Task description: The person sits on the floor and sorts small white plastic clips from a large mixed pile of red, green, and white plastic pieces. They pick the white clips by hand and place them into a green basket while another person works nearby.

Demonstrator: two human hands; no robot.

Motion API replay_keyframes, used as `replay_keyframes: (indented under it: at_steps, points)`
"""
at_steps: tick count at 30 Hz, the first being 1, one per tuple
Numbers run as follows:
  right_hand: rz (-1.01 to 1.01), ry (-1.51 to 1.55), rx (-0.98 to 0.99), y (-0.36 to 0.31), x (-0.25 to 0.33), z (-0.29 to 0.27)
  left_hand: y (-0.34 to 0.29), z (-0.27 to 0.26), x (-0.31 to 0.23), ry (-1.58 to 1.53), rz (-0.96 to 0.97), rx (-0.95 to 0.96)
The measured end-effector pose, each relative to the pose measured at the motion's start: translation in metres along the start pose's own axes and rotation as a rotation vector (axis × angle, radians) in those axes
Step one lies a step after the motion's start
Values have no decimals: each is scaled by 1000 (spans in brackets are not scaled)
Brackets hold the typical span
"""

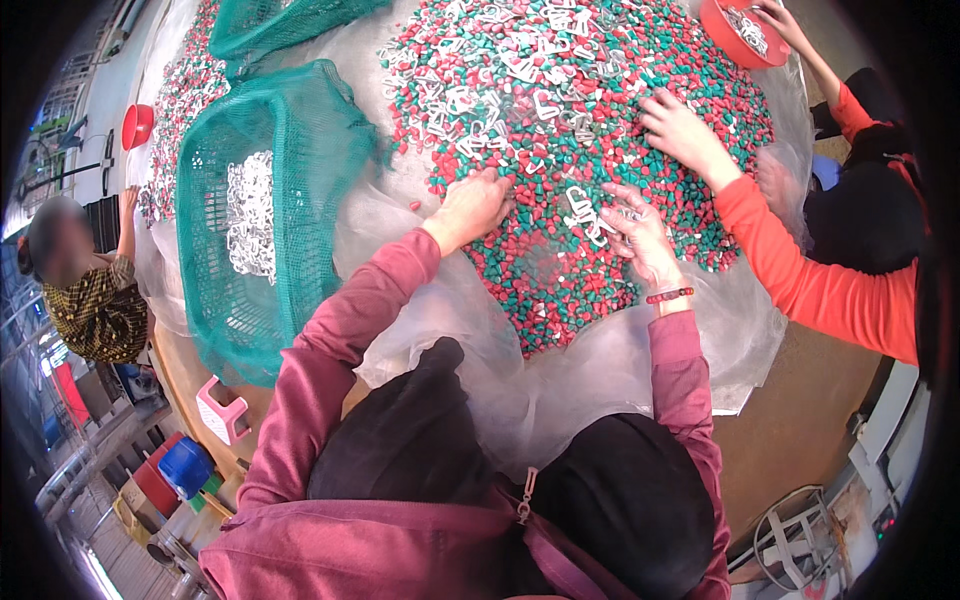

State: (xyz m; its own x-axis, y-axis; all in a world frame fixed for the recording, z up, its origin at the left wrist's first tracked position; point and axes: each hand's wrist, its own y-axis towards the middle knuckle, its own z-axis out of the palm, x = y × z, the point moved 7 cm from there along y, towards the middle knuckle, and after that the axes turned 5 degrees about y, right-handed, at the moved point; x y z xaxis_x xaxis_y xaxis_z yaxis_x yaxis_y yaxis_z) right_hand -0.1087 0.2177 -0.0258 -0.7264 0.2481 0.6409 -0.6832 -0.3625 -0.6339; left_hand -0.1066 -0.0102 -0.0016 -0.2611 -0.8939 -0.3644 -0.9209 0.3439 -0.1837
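Observation:
A broad heap of small red and green cone-shaped pieces (545, 310) lies in front of me, mixed with white plastic hook-shaped clips (470, 115). My left hand (472, 212) is at the heap's near left side, its fingers curled down into the pieces; what they hold, if anything, is hidden. To the right, my right hand (645, 240) has its fingers bent around several white clips. More white clips (583, 212) lie in a cluster just beside those fingertips. A bead bracelet (670, 295) circles my right wrist.
A green net-lined basket (300, 210) with white clips inside stands left of the heap. At the right, a co-worker's hand (690, 137) reaches into the heap; another hand is at a red bowl (735, 35). Translucent sheeting (590, 375) lies under the heap. A pink stool (222, 410) stands lower left.

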Motion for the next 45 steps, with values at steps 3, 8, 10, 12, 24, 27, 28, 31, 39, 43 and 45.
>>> replay_keyframes:
  at_steps: [3,8,10,12,24,27,28,31,39,43,45]
  points:
    - [50,292,207,-4,2,12,11,-1,10,-224,-32,85]
    - [-15,541,374,-11,13,13,21,-37,-5,-610,93,35]
    - [-6,554,370,-13,17,11,21,-38,-10,-1067,7,141]
    - [-11,385,331,-13,19,13,21,-33,-21,-1616,-106,379]
    - [-208,-604,-141,-1,16,5,50,28,-52,-1553,-302,520]
    - [-542,-1157,-257,-3,14,11,63,34,-68,-158,231,156]
    - [-537,-1287,-251,-2,4,14,59,37,-73,87,251,45]
    - [-623,-1453,-276,1,-7,21,59,45,-84,325,288,6]
    - [-242,-27,-20,-20,17,10,43,15,-41,-993,-112,401]
    - [-423,-398,-58,-45,54,55,13,41,-67,-1890,-283,442]
    - [-712,-967,-155,-57,77,99,6,49,-87,-2327,-312,556]
